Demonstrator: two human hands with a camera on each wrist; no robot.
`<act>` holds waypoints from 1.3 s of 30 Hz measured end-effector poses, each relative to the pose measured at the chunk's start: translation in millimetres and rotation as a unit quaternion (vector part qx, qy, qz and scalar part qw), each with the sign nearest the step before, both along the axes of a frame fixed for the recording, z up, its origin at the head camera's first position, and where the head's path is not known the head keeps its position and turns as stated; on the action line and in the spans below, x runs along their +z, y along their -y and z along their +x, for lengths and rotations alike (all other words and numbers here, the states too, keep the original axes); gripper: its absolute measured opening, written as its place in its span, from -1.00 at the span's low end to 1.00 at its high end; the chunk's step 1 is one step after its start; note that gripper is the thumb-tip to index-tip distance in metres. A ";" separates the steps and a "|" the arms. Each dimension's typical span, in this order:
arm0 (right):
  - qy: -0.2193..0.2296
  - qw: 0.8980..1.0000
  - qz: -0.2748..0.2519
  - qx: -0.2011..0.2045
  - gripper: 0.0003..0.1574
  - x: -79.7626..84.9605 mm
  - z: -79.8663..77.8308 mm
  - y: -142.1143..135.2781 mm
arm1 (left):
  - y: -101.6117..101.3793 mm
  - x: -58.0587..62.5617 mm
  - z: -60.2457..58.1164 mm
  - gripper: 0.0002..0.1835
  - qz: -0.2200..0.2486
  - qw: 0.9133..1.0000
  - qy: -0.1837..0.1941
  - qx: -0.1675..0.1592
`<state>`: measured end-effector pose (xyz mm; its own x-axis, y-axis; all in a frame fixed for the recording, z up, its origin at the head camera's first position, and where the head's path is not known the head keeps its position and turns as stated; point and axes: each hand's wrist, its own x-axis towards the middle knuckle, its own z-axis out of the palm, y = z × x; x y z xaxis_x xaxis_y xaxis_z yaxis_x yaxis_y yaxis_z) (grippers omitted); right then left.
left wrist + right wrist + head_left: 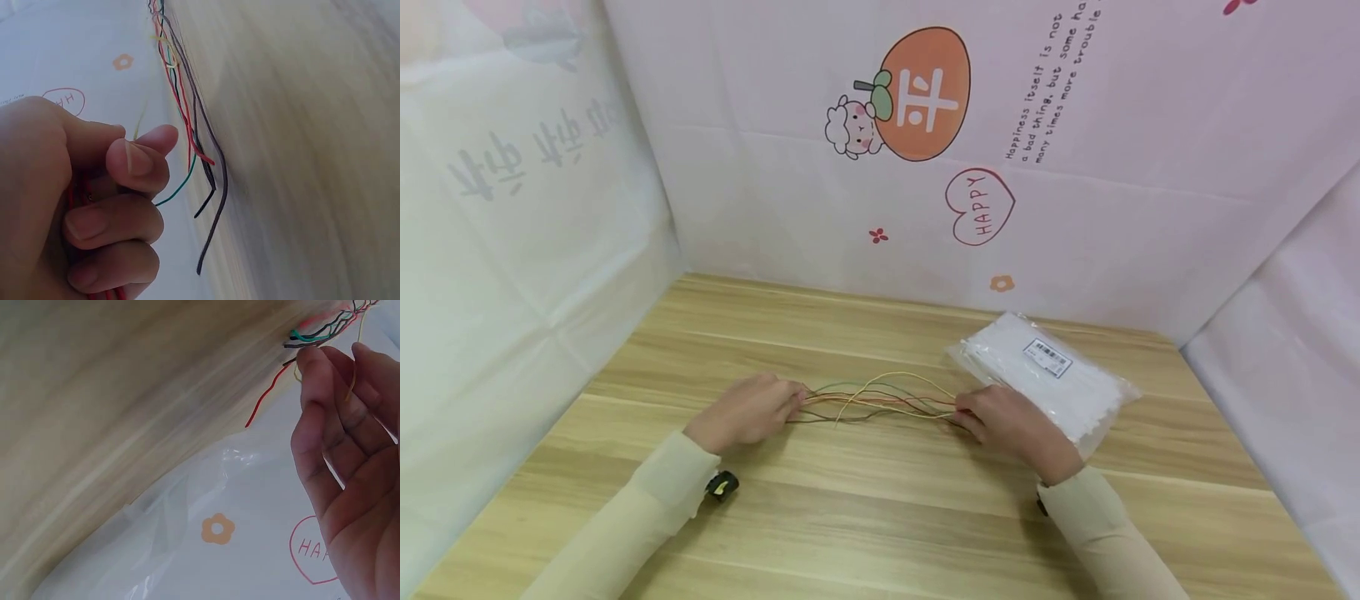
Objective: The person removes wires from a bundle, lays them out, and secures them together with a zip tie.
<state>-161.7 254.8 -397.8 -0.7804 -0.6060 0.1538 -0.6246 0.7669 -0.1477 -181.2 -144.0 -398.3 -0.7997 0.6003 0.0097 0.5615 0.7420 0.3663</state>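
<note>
The left hand (758, 410) and right hand (1006, 419) are gripping wires (887, 401), gathered but running unbound left of the packet (1051, 382).

wires (880, 402): plastic-looking, smooth | bag (1082, 390): plastic — crinkled, glossy | tabletop (865, 517): wood-grained, smooth | backdrop (775, 183): cloth — matt, creased

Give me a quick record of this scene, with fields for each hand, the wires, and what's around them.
Left hand: fingers curled around the wires toward one end
Right hand: fingers pinching the wires toward the other end
Wires: several thin strands, including red, yellow, green and black, spread loosely between the hands
Bag: clear plastic, white inside, with a printed label; lies by the right hand, contact unclear
Table: wood-grain top
Backdrop: pale printed cloth behind the table
</note>
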 end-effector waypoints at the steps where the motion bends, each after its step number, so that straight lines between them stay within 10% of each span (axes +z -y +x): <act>1: 0.003 1.000 -0.002 -0.003 -0.67 0.6 0.2 -1.1 | 1.3 0.6 0.2 -0.57 0.000 1.000 0.003 0.005; 25: -0.018 0.997 -0.011 -0.071 -0.74 38.0 8.6 -10.7 | -16.8 5.4 5.0 -0.59 0.043 0.999 -0.012 -0.009; 39: -0.069 0.996 -0.048 0.031 -0.69 42.7 16.7 36.3 | -60.7 10.1 7.2 -0.54 0.081 0.995 0.034 -0.037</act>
<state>-145.0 218.5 -355.1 -0.7100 -0.6295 0.3156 -0.6892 0.7132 -0.1277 -174.0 -83.3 -388.2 -0.7554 0.6526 0.0586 0.5821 0.6275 0.5171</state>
